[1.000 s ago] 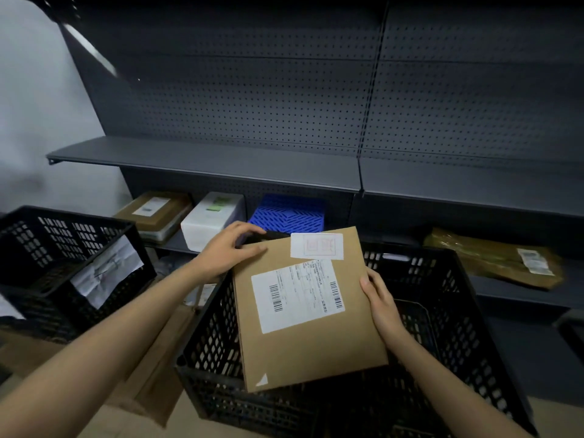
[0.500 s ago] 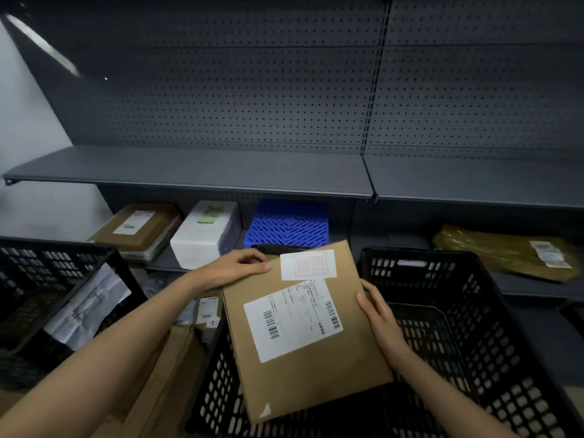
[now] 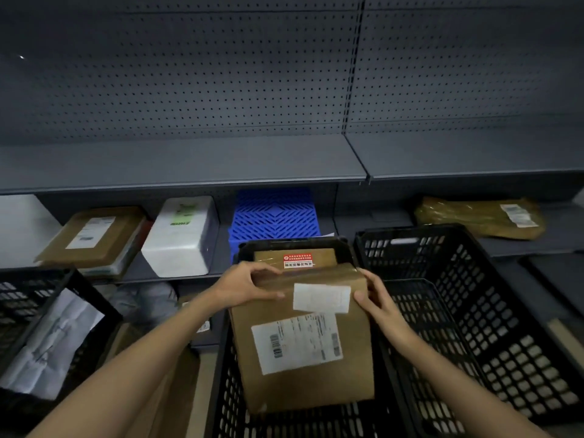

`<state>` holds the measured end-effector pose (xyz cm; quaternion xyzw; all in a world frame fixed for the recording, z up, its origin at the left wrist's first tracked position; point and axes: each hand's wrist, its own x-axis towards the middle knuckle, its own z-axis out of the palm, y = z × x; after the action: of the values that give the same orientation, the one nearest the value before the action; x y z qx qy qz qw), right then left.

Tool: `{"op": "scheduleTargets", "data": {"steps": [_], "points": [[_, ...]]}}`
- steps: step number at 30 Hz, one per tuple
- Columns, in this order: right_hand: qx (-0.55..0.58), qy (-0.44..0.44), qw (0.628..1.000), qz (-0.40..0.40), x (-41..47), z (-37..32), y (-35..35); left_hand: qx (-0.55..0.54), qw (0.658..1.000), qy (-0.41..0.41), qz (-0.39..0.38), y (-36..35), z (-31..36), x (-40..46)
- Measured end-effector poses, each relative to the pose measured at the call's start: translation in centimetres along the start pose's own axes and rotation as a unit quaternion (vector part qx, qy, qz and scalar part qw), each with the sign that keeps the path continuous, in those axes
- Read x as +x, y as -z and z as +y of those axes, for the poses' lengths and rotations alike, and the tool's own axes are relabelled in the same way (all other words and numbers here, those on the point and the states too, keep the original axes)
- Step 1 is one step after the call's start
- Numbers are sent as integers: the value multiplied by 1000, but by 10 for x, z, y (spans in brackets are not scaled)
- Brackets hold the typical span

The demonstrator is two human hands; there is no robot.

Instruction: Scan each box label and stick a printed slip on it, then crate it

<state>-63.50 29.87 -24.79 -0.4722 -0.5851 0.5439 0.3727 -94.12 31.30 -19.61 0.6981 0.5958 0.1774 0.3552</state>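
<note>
Shelving [image 3: 189, 165] spans the background at 12 o'clock; its lower shelf carries a brown parcel [image 3: 91, 235] at 10 o'clock, a white parcel [image 3: 183, 238], a blue crate [image 3: 275, 216] and a wrapped parcel [image 3: 477, 216] at 2 o'clock. Black crate [image 3: 221, 390], centre, already holds a box with a red sticker [image 3: 297, 260] at its far end. A second black crate [image 3: 474, 327] at 3 o'clock shows no contents. The box [image 3: 300, 384] hangs over the centre crate, tilted, label [image 3: 297, 343] and slip [image 3: 321, 297] upward, apparently for lowering in. Left hand [image 3: 243, 287] grips its far left corner; right hand [image 3: 376, 300] clasps the right edge, steadying it.
</note>
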Motion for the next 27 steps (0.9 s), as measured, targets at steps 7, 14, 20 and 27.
{"op": "scheduleTargets", "data": {"steps": [7, 14, 20, 27], "points": [[-240, -74, 955, -156, 18, 5, 12, 85, 995, -38, -40, -41, -19, 0], [-382, -81, 895, -215, 12, 30, 4, 71, 995, -44, -55, -81, -51, -7], [-498, -34, 838, -220, 9, 57, -10, 110, 989, -62, -82, -106, -74, -18], [-576, 37, 793, -193, 5, 72, -27, 165, 980, -75, -84, -124, -96, -24]]}}
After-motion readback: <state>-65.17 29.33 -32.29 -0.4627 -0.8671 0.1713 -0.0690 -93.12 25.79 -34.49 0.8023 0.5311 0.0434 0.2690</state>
